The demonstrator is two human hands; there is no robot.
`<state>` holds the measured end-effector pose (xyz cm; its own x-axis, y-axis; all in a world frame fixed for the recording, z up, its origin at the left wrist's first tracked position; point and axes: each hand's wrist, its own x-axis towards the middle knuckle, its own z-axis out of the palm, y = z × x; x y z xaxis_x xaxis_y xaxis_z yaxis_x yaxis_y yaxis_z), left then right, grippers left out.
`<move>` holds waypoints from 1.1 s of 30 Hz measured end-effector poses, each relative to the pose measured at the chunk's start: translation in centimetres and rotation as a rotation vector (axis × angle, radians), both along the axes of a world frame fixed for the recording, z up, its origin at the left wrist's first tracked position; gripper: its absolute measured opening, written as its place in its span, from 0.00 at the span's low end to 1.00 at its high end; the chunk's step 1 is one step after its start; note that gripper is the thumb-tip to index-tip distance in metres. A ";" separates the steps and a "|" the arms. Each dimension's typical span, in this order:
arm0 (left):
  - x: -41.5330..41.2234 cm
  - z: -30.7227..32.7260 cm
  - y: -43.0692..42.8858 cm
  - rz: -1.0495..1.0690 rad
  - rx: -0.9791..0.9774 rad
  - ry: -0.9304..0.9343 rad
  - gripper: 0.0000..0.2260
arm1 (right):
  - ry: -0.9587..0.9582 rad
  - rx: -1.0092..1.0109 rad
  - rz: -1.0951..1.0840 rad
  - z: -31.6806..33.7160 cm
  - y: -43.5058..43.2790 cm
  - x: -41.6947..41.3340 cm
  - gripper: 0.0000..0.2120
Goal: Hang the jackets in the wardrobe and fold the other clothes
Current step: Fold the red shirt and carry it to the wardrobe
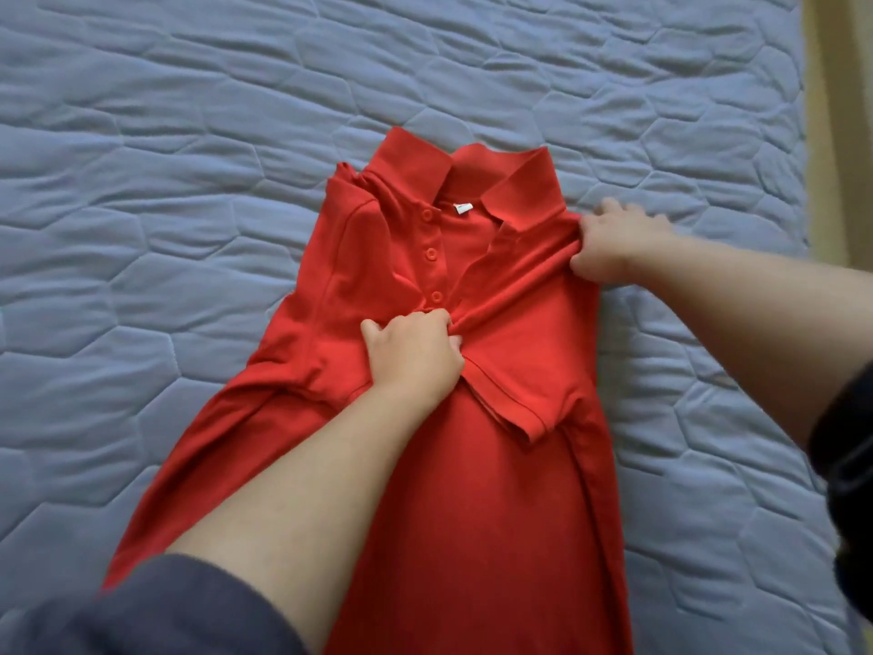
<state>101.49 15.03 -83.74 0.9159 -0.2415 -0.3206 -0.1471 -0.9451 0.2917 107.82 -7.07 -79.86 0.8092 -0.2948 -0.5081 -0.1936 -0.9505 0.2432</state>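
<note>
a blue-grey quilted bedcover [189, 182] fills the view, with a pale yellowish strip [836, 111] along its right edge.

Polo shirt [496, 489]: solid bright red, collar and sleeve hems the same. Its buttons [430, 253]: matching red. Neck label [463, 208]: white. Quilted bedcover [165, 182]: plain grey-blue, stitched in a honeycomb of long hexagons. My left sleeve [179, 607]: dark slate blue. My right sleeve [845, 456]: black. Strip [841, 111] along the right edge: pale yellow-beige.
</note>
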 end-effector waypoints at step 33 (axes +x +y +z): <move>-21.6 4.3 26.1 -0.130 0.351 0.138 0.30 | -0.232 0.214 -0.644 0.4 17.3 -41.4 0.30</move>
